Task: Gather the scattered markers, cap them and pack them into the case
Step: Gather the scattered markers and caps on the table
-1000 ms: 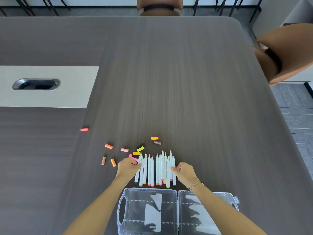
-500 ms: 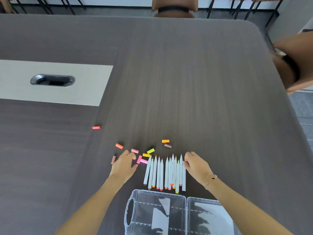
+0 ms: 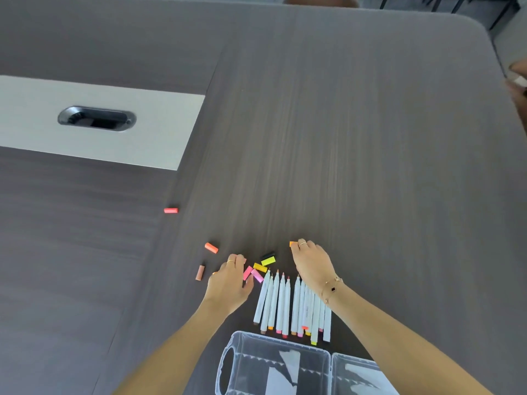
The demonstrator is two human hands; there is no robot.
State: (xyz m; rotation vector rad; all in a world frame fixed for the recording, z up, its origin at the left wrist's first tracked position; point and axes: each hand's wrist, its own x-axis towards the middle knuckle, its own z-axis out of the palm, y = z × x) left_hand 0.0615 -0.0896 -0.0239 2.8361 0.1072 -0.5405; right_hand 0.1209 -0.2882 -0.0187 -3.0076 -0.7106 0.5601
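Observation:
Several uncapped white markers (image 3: 285,306) lie side by side, tips pointing away from me, just beyond the open clear case (image 3: 245,363). Loose caps are scattered above and left of them: a red cap (image 3: 170,210) far left, an orange-red cap (image 3: 211,248), a brownish cap (image 3: 200,272), pink caps (image 3: 252,274), a yellow cap (image 3: 260,267) and a yellow-and-black pair (image 3: 268,259). My left hand (image 3: 228,283) lies palm down left of the markers, its fingers over some caps. My right hand (image 3: 309,263) reaches over the marker tips, fingertips touching an orange cap (image 3: 293,244).
The dark wooden table (image 3: 370,166) stretches far ahead and to the right. A white inset panel with a black cable slot (image 3: 97,118) sits at the left. A chair edge shows at the far right (image 3: 519,89).
Both hands have moved forward from the markers' sides toward the caps. The right hand now reaches the orange cap and covers the brown one; the left covers caps near the pink ones.

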